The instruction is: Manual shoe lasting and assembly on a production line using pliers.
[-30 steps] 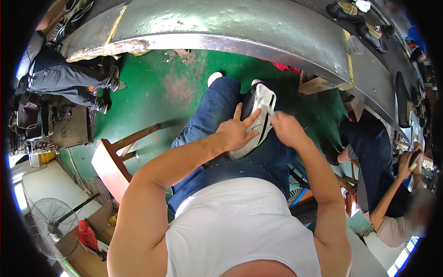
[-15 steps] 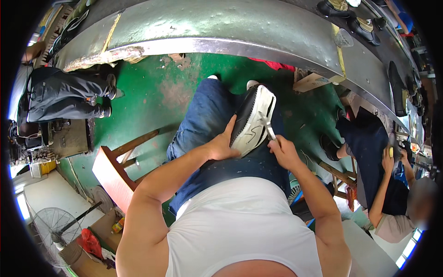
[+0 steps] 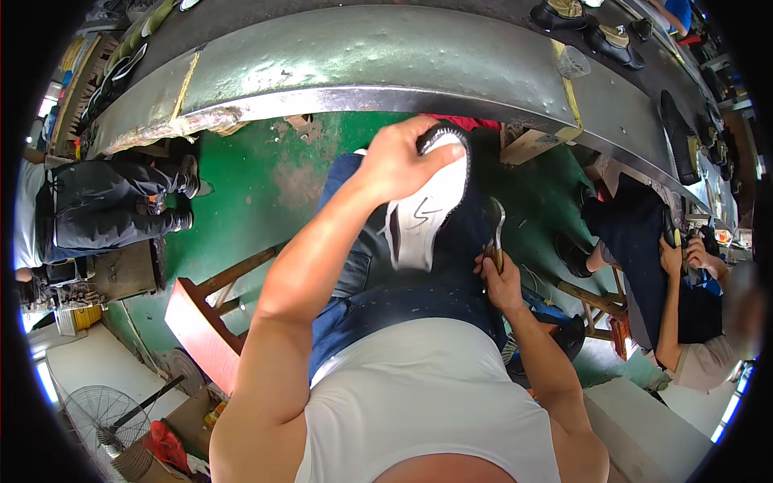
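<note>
My left hand is closed round the far end of a shoe, its thumb pressed on the white underside. The shoe is tilted above my lap, underside up, with a dark ridged edge and a hand-drawn black mark. Beside my right thigh, my right hand grips a hand tool by its wooden handle. The tool has a curved, hook-like metal end pointing away from me, apart from the shoe. What the fingers of my left hand touch behind the shoe is hidden.
Ahead runs a metal-topped bench with dark shoes at its right. A wooden stool stands left, near a fan. A seated co-worker handles something on the right; another person's legs are at left.
My left hand has moved from the shoe's near end to its far end, and the shoe has turned. The tool has come off the underside and moved right with my right hand.
</note>
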The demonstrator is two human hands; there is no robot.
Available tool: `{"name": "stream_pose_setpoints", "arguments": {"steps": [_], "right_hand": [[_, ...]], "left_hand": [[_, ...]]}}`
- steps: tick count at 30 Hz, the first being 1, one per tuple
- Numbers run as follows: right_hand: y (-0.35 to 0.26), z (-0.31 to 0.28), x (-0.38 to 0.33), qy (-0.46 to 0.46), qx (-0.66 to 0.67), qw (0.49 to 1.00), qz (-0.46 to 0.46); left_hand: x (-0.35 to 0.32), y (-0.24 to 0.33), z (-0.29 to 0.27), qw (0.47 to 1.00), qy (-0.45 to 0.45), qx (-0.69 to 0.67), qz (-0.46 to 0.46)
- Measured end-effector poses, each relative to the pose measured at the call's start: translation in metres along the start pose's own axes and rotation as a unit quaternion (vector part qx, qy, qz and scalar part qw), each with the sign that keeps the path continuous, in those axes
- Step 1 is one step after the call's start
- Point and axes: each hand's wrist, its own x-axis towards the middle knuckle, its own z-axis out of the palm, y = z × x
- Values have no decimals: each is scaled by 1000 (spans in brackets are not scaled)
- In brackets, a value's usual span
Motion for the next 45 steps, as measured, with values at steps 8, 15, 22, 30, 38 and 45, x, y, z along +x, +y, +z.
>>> {"name": "stream_pose_setpoints", "arguments": {"steps": [8, 15, 22, 30, 38, 45], "right_hand": [[-91, -9, 7, -147, -220, 964, 21], [-84, 2, 46, -183, -353, 901, -176], [-201, 12, 85, -374, -518, 768, 46], [-118, 33, 78, -273, -381, 883, -25], [-52, 58, 51, -194, -134, 963, 130], [-38, 36, 49, -248, 285, 876, 299]], "left_hand": [[-85, -111, 40, 994, -43, 29, -99], [-105, -93, 45, 980, 15, 192, -41], [-100, -74, 45, 967, -17, 245, -60], [-87, -145, 55, 762, -63, -530, -367], [-66, -133, 59, 839, -36, -456, -296], [-64, -120, 75, 857, -13, -419, -300]]}}
